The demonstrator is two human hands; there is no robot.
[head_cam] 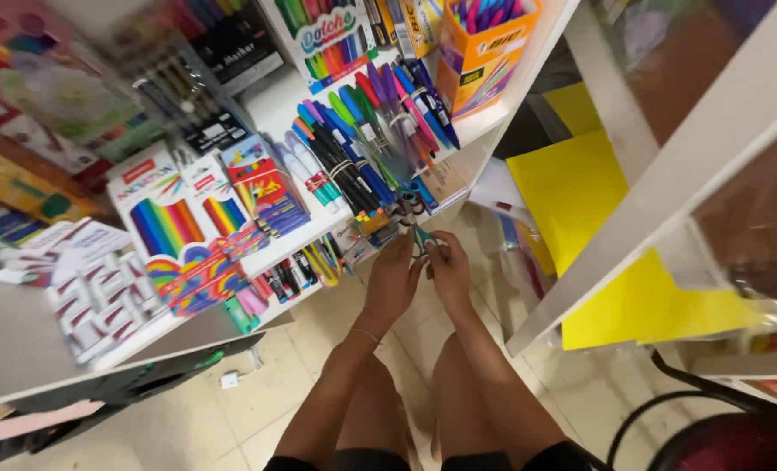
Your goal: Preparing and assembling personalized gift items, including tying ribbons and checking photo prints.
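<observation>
Both hands [421,277] near shelf edge [318,234]

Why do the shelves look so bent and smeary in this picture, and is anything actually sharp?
Head view: the wide lens bows the white shelf and frame post toward the edges. Head view: the top-left packs are motion-smeared, while the pens are clearer. Head view: the left hand and right hand are soft, meeting around a small teal thing. Head view: even light, faint shadows.
</observation>
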